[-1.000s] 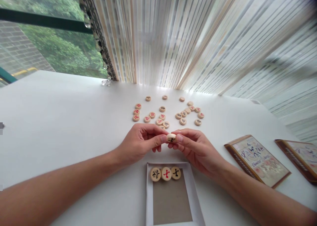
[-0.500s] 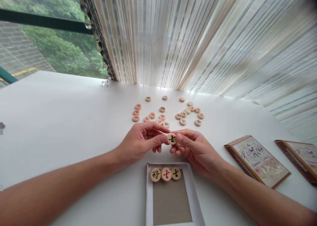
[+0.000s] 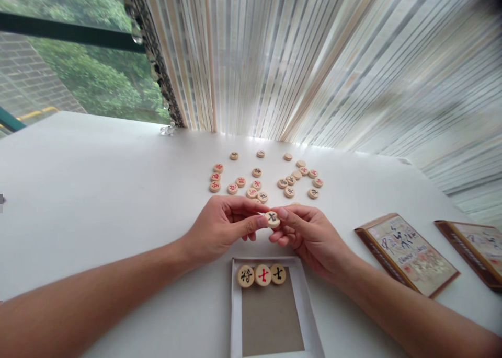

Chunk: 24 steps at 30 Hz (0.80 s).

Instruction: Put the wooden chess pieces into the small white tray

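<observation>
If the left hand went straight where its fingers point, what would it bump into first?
Probably the round piece with the black mark, which the left hand and the right hand hold between them. Just past it comes the right hand itself, though depth is hard to judge here.

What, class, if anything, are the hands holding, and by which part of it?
A round piece with a black character, held by its edge: left hand on its left side, right hand on its right.
</observation>
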Each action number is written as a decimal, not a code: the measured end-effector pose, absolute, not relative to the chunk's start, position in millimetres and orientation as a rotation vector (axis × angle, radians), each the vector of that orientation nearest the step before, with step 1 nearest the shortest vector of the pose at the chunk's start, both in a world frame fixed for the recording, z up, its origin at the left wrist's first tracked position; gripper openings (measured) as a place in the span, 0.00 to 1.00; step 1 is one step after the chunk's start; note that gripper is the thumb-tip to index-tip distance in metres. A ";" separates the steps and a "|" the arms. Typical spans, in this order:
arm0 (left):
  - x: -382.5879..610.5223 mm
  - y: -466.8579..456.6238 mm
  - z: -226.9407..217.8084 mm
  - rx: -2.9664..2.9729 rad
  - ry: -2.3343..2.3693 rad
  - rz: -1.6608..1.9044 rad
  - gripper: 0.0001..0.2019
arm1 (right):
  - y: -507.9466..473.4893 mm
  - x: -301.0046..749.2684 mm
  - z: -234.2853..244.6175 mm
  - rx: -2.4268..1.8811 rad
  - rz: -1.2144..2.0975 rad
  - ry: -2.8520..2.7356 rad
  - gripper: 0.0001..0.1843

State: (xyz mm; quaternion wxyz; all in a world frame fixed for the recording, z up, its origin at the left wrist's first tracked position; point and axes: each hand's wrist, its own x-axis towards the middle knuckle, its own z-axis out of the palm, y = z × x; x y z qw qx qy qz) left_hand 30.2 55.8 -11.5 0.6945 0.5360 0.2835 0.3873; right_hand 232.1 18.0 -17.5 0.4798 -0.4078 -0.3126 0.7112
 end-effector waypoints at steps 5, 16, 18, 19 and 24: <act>30.1 56.2 -10.0 1.209 0.650 0.884 0.08 | 17.8 231.9 -14.4 -0.979 1.711 -0.795 0.17; 29.2 47.5 -20.4 1.247 0.677 0.908 0.17 | 14.9 230.2 -16.9 -1.015 1.653 -0.839 0.17; 28.8 46.2 -20.1 1.283 0.694 0.918 0.18 | 14.7 230.0 -17.6 -1.012 1.640 -0.862 0.18; 28.6 45.7 -19.6 1.302 0.699 0.922 0.19 | 14.8 229.9 -17.7 -1.012 1.631 -0.875 0.18; 28.3 44.8 -17.8 1.391 0.684 0.959 0.20 | 15.1 229.7 -18.0 -1.002 1.614 -0.929 0.19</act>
